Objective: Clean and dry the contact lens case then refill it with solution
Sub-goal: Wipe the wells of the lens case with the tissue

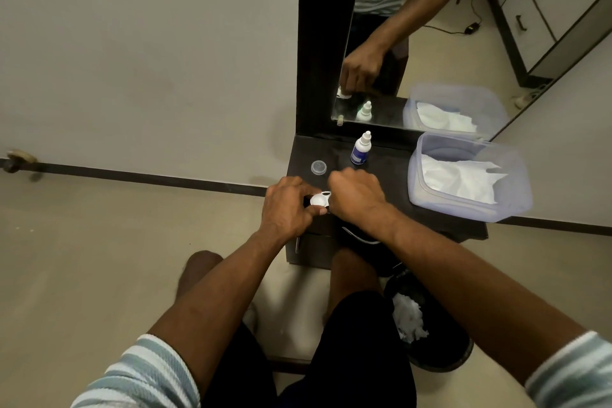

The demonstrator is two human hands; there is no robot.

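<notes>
The white contact lens case (319, 200) sits between both hands over the front left of the dark dresser top (390, 156). My left hand (287, 205) pinches its left round end. My right hand (356, 197) is closed over its right end, hiding that half. A small blue-and-white solution bottle (361, 149) stands upright behind the hands, with no cap on its nozzle. A small clear cap (318, 167) lies on the top to the left of the bottle.
A translucent plastic tub (470, 205) holding white tissue stands at the right of the dresser top. A mirror (414, 43) rises behind. A dark bin (430, 351) with crumpled tissue sits on the floor by my right leg.
</notes>
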